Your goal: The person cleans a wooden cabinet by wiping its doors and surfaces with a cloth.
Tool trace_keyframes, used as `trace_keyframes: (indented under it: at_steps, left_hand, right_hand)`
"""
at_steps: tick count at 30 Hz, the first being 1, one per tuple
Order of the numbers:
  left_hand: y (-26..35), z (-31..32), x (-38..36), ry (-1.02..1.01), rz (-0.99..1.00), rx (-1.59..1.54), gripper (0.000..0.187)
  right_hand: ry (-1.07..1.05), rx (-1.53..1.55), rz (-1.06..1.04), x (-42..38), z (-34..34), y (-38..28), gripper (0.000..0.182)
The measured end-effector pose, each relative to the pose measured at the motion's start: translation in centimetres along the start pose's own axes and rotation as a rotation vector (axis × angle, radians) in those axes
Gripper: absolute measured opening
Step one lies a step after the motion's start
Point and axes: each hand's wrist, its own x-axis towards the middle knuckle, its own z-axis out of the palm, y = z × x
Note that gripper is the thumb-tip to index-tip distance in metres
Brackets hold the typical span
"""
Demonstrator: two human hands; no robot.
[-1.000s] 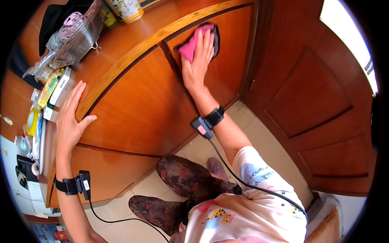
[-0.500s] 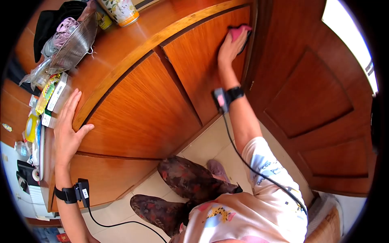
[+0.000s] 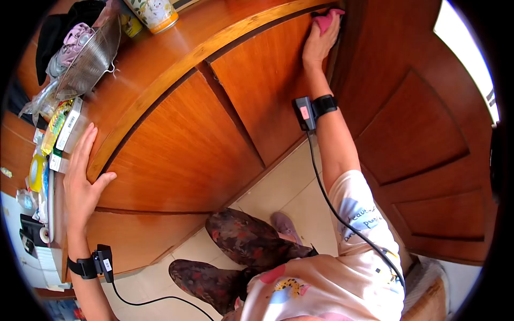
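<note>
My right hand (image 3: 319, 47) is closed around a pink cloth (image 3: 325, 21) at the upper right corner of the curved wooden cabinet front (image 3: 184, 144), just below the top's rim. Part of the cloth is hidden by the fingers. On the left, my left hand (image 3: 81, 184) lies over the edge of the cabinet top (image 3: 142, 67), fingers stretched out and thumb spread toward the front panel. It holds nothing. Close to its fingertips lies a white box (image 3: 69, 124).
A wire basket (image 3: 91, 64) with purple and grey fabric stands on the cabinet top, near a floral canister (image 3: 152, 13). A yellow roll of tape (image 3: 36, 172) lies at the left. A panelled wooden door (image 3: 412, 134) borders the cabinet's right side. Cables run from both wrist devices.
My right hand has moved up and to the right with the pink cloth, toward the panel's top corner. My left hand stays on the cabinet edge; the view has shifted slightly.
</note>
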Motion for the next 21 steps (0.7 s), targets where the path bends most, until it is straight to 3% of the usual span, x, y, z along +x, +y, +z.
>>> trace_keyframes:
  at_steps: [2, 5, 9, 11, 13, 14, 15, 17, 21]
  left_hand:
    - [-0.2, 0.2, -0.2, -0.02, -0.01, -0.002, 0.085]
    - [-0.6, 0.5, 0.0, -0.001, -0.014, 0.013, 0.085]
    - [-1.0, 0.3, 0.1, 0.005, -0.006, 0.035, 0.085]
    - [-1.1, 0.5, 0.1, 0.016, 0.019, 0.029, 0.084]
    - [-0.8, 0.4, 0.0, 0.009, -0.003, 0.03, 0.083]
    - [-0.9, 0.2, -0.3, 0.01, -0.004, 0.044, 0.083]
    - [-1.0, 0.3, 0.0, 0.008, 0.008, 0.055, 0.082]
    - [-1.3, 0.5, -0.1, 0.01, -0.001, 0.079, 0.082]
    - [-1.2, 0.4, 0.1, 0.018, -0.001, 0.064, 0.083]
  right_hand:
    - [-0.042, -0.008, 0.045, -2.1, -0.3, -0.3, 0.056]
    - [0.01, -0.035, 0.377, -8.9, -1.0, -0.8, 0.061]
    - [-0.007, -0.056, 0.398, -15.4, -2.0, -7.0, 0.063]
    - [-0.137, -0.03, 0.357, -20.0, -2.6, -13.1, 0.067]
    - [-0.226, -0.013, 0.329, -20.7, -3.1, -15.1, 0.07]
    - [-0.236, 0.082, 0.211, -20.8, -3.0, -16.3, 0.071]
    - [-0.236, 0.082, 0.211, -19.2, -3.0, -16.5, 0.071]
    - [-0.318, 0.12, 0.014, -15.8, -2.7, -16.1, 0.069]
    - [-0.221, 0.129, -0.098, -10.3, -1.1, -12.3, 0.067]
